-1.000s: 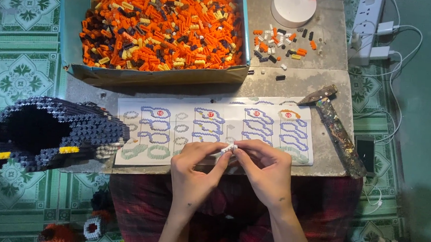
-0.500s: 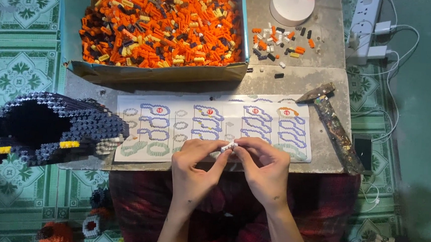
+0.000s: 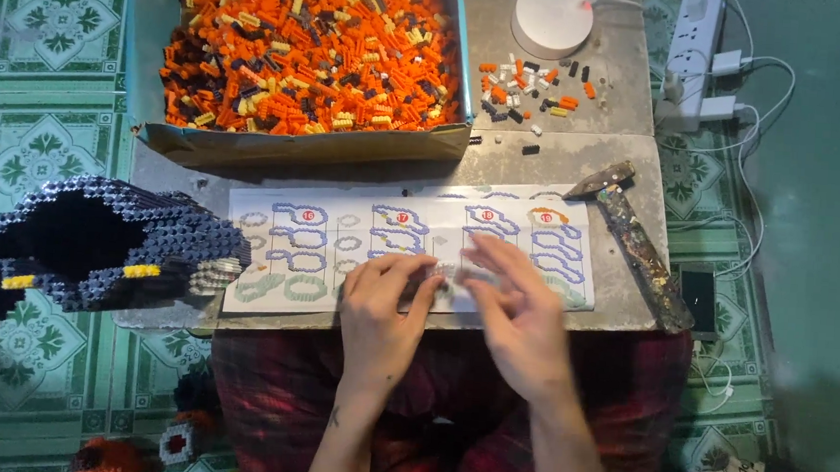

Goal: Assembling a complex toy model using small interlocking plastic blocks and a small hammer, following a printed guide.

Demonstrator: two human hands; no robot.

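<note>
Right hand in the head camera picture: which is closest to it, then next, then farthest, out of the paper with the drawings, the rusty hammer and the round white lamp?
From the right hand:
1. The instruction sheet, right under the fingers.
2. The hammer, off to the right on the table edge.
3. The round white lamp, far up at the table's back.

Bare table (image 3: 541, 166) strip between brick box (image 3: 299, 146) and instruction sheet (image 3: 409, 250), hammer (image 3: 634, 239) blocking right edge.

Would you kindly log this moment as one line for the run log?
left hand fingers on instruction sheet | right hand open, blurred, over sheet | brick box behind | dark brick model at left
</note>
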